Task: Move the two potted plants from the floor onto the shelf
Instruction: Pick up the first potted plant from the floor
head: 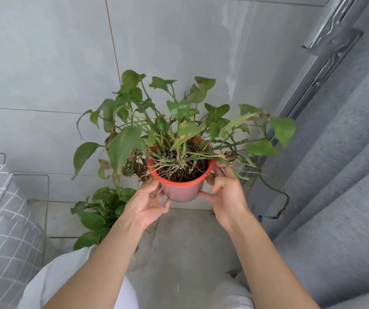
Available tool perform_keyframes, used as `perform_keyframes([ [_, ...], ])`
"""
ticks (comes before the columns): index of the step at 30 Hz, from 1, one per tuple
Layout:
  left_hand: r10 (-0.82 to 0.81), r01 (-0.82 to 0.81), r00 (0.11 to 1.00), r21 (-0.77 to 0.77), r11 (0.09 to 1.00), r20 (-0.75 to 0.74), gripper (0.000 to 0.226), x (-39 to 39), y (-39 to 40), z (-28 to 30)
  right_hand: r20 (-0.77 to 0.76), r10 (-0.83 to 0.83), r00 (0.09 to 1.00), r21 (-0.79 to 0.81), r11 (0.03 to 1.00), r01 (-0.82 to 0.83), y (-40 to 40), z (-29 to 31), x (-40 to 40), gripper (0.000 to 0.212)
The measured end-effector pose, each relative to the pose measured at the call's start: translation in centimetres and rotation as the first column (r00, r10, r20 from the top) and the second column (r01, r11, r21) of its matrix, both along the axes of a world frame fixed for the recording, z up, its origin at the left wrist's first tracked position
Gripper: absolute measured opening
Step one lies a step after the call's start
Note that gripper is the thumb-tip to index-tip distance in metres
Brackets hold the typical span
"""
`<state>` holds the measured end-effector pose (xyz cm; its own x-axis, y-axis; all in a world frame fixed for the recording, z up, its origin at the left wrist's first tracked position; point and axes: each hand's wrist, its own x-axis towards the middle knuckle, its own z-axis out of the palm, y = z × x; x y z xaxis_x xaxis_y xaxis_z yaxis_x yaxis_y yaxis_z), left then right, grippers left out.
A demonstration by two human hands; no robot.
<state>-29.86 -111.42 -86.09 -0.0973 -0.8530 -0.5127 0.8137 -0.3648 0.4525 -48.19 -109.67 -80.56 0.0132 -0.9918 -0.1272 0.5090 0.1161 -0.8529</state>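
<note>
Both hands, left (149,202) and right (224,192), are cupping the light, smooth red plastic pot (180,188) of floppy, trailing green vines below its rim.

Two potted plants (180,139) (100,216) — two hands (148,206) (227,195)

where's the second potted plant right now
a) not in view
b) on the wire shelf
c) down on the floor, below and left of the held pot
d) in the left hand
c: both hands, left hand and right hand, hold the red pot, while the second plant sits low on the floor beside the left forearm.
</note>
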Motion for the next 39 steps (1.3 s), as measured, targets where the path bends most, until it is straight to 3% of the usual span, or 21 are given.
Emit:
perform_keyframes([
  [5,-0.049,0.050,0.998,0.023,0.999,-0.036,0.008,0.0,-0.3,0.1,0.022,0.005,1.000,0.008,1.000,-0.005,0.0,0.5,-0.3,0.055],
  [9,-0.085,0.086,0.996,0.027,0.996,-0.015,0.014,-0.2,-0.8,0.0,-0.002,0.020,1.000,0.013,1.000,-0.020,-0.1,0.6,-0.9,0.056],
  [12,-0.131,0.132,0.991,-0.011,0.991,0.035,0.028,-0.5,-0.9,-0.1,-0.005,0.054,0.999,-0.003,0.999,-0.054,-0.1,1.0,-1.2,0.060],
  [15,-0.110,0.107,0.994,-0.100,0.989,-0.022,0.070,-0.8,-0.7,0.1,0.016,0.104,0.994,-0.002,0.995,-0.104,0.0,0.9,-1.1,0.063],
  [21,-0.069,0.049,0.995,-0.230,0.972,-0.078,0.077,-0.8,-0.5,0.4,0.031,0.101,0.994,-0.022,0.995,-0.100,0.0,0.8,-0.7,0.062],
  [26,-0.112,0.081,0.991,-0.326,0.942,-0.078,0.080,-0.8,-0.3,0.3,-0.072,0.074,0.995,-0.055,0.995,-0.078,0.0,0.7,-0.7,0.077],
  [31,-0.119,0.071,0.986,-0.346,0.935,-0.117,0.083,-1.2,-0.4,0.2,-0.258,-0.053,0.965,0.086,0.993,0.078,-0.4,-1.5,0.5,0.051],
  [33,-0.124,0.073,0.985,-0.353,0.933,-0.122,0.087,-1.4,-0.5,0.6,-0.227,-0.033,0.973,0.215,0.973,0.083,-0.9,-2.6,1.0,0.041],
  [35,-0.141,0.089,0.983,-0.368,0.926,-0.117,0.086,-1.7,-0.6,0.8,-0.119,0.021,0.993,0.320,0.947,0.019,-1.4,-3.1,1.5,0.048],
  [39,-0.190,0.130,0.974,-0.376,0.918,-0.127,0.078,-2.3,-0.5,0.7,0.107,0.078,0.991,0.339,0.934,-0.110,-2.6,-2.9,2.1,0.060],
])
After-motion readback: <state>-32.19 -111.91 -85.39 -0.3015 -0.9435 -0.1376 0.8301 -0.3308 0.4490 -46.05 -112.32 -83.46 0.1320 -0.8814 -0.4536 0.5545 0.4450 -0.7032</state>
